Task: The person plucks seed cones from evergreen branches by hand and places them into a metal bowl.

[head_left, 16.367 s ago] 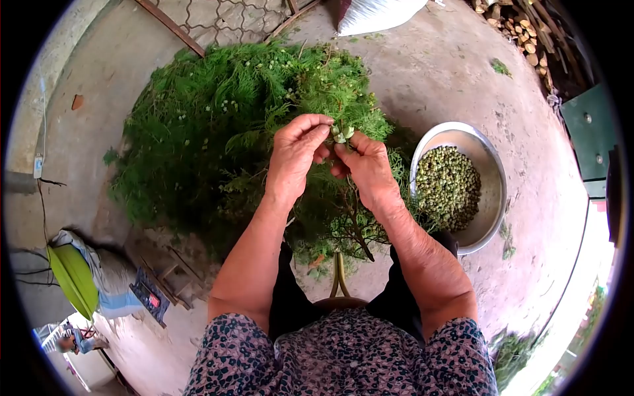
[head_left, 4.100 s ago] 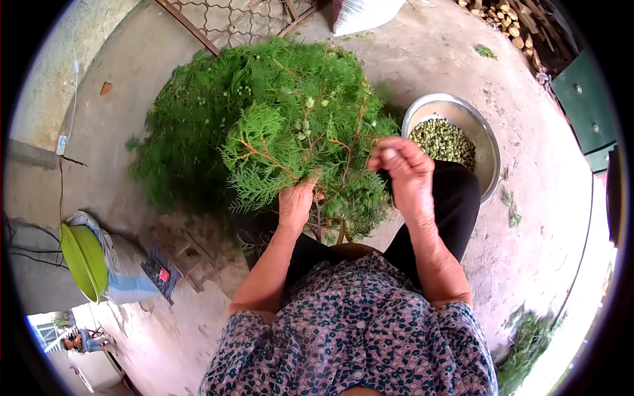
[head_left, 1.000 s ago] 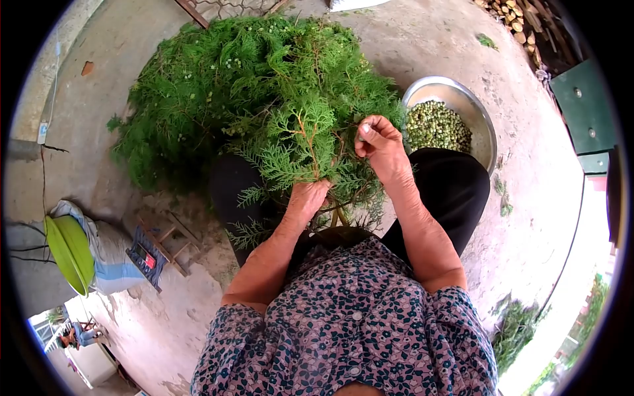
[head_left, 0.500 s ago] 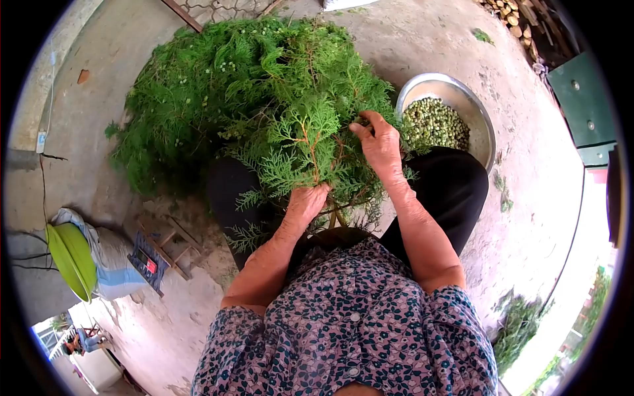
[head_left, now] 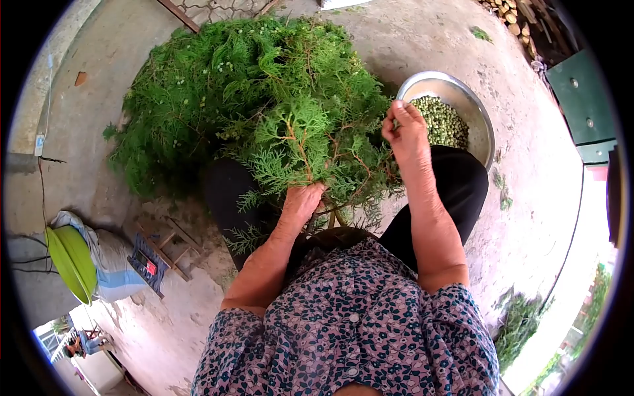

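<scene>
My left hand (head_left: 304,201) is closed around the stem of a green conifer branch (head_left: 298,142) with flat, scaly sprays, held over my lap. My right hand (head_left: 408,132) is off the branch, at the near left rim of a metal basin (head_left: 487,119). Its fingers are curled together, and whatever they pinch is too small to make out. Small round green cones (head_left: 444,125) cover the basin's bottom. Beyond my knees lies a large heap of cut conifer branches (head_left: 175,105), some bearing pale cones.
A small wooden stool (head_left: 175,247) stands at the left, beside a sack (head_left: 115,257) and a bright green lid-like object (head_left: 71,264). Stacked firewood (head_left: 512,16) and a green cabinet (head_left: 581,99) are at the upper right. More cut greenery (head_left: 518,330) lies at lower right.
My right hand has moved right, away from the branch to the basin's edge, with its fingers drawn together. My left hand keeps its hold and has shifted slightly left.
</scene>
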Action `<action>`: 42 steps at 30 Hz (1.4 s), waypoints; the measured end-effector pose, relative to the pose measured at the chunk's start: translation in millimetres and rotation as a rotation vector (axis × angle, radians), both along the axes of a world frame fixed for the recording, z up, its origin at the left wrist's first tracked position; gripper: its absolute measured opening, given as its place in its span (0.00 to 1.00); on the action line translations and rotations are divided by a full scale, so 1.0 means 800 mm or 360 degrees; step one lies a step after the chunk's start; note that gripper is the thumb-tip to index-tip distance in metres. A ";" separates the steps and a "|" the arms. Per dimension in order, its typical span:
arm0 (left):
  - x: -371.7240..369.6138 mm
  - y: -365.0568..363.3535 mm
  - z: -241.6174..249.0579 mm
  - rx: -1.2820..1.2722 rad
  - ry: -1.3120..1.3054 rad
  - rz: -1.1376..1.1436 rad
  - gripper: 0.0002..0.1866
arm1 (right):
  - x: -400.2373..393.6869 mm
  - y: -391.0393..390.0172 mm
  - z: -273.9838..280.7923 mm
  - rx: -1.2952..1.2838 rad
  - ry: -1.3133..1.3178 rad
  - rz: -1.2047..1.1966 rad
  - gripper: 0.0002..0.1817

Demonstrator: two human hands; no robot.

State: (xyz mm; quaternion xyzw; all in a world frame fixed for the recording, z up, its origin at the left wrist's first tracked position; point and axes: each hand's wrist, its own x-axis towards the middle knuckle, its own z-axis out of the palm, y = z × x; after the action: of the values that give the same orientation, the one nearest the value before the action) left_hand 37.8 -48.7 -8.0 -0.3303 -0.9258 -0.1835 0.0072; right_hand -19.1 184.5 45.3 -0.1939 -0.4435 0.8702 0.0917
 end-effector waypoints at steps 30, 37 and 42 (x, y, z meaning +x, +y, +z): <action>-0.007 0.011 0.044 0.1484 -0.1685 0.1022 0.20 | 0.021 -0.004 -0.004 0.0063 -0.0127 0.0460 0.10; -0.009 0.008 0.022 0.1312 -0.1651 0.0875 0.24 | 0.014 -0.013 -0.013 0.0097 -0.0134 0.0554 0.07; -0.009 0.010 0.016 0.1399 -0.1629 0.0878 0.19 | 0.009 -0.018 -0.035 0.0707 -0.0199 0.0354 0.10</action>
State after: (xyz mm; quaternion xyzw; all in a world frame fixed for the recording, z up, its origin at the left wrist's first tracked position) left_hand 30.8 -40.8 4.4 0.0757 -0.7036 -0.6613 -0.2487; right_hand -12.1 170.2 17.1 -0.1723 -0.6473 0.7425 0.0081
